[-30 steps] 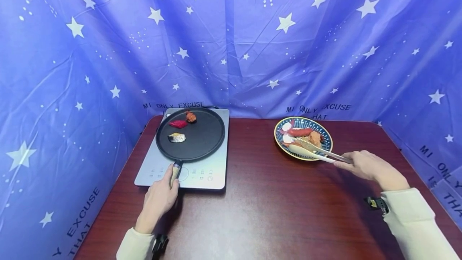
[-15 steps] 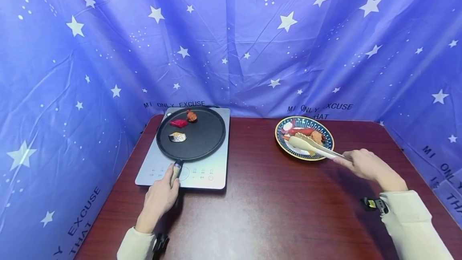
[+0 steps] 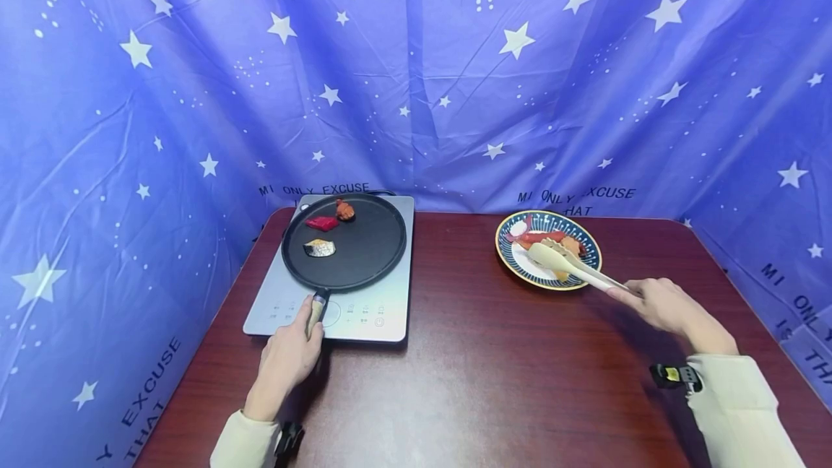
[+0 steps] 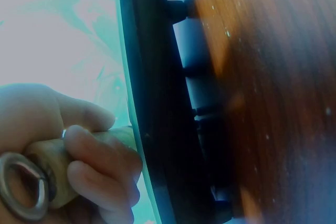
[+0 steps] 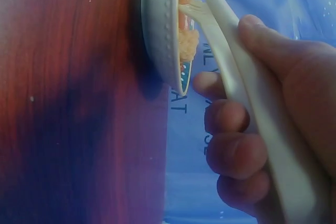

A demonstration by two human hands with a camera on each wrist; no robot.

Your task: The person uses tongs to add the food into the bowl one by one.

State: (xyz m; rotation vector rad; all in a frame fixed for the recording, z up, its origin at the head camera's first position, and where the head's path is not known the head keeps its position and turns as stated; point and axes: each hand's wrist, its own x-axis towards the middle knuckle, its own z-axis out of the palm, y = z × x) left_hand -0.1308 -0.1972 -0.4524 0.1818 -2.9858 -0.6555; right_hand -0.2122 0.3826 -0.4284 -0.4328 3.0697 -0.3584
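My left hand (image 3: 292,352) grips the wooden handle (image 4: 58,166) of a flat black frying pan (image 3: 370,251). In the pan lie a dark red food piece (image 3: 322,222), an orange-brown piece (image 3: 345,211) and a silver-skinned fish piece (image 3: 319,248). My right hand (image 3: 669,313) holds cream-coloured tongs (image 3: 578,269), fingers curled on one arm and the thumb on the other. The tongs' tips are over the patterned plate (image 3: 510,263), at a red sausage (image 3: 544,236) and a crumbly golden piece (image 5: 188,45). Whether anything is pinched between the tips, I cannot tell.
The pan sits on a silver induction cooker (image 3: 273,309) at the table's left. A pale round piece with pink (image 3: 518,228) lies at the plate's far left. Blue star-patterned curtains (image 3: 416,92) enclose the dark red wooden table (image 3: 487,367) on the back and sides.
The tongs have come together from a wider spread and shifted slightly right over the plate. My left hand and the pan stay put.
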